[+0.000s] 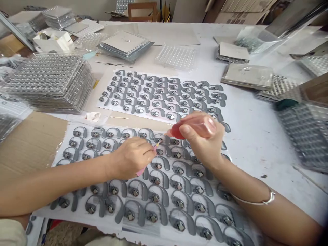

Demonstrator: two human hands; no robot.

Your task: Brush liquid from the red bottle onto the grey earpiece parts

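Observation:
My left hand (133, 157) is closed round a thin pink stick (155, 146), its tip touching a grey hook-shaped part (159, 139) in the top row of the near white sheet (112, 218). My right hand (205, 143) grips a small soft bottle of red liquid (192, 128), its nozzle pointing left toward the stick's tip. Several rows of grey hook-shaped parts with round metal centres lie on this sheet under both forearms. A silver bangle (258, 201) circles my right wrist.
A second white sheet (164, 95) of the same grey parts lies farther back. Stacks of clear plastic trays (51, 82) stand at the left, more trays (304, 133) at the right and back. Brown cardboard (28, 143) lies at the near left.

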